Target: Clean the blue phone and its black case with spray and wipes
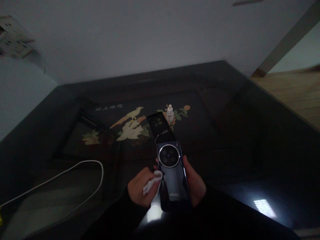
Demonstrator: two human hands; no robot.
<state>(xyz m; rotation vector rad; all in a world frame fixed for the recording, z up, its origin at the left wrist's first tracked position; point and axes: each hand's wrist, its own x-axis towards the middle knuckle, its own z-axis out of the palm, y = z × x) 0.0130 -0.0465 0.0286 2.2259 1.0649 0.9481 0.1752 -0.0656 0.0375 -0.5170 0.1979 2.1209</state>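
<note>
A dark blue smartphone (172, 180) with a large round camera ring is held back side up over the table's near part. My right hand (196, 185) grips it along its right edge. Pinched in my left hand (141, 187) is a crumpled white wipe (152, 184), which lies against the phone's left edge. Fingertips show behind the phone's left side near the camera ring. Just beyond the phone, a black phone case (160, 124) with a thin chain strap (163, 133) rests on the table. Close to the case stands a small white dropper bottle (170, 114).
The dark glossy table (240, 133) bears a bird and flower picture (131, 128). A white cable (86, 161) loops over its left side. A pale wall (140, 36) rises behind, with power sockets (15, 40) at the upper left. Wooden floor (295, 90) shows at the right.
</note>
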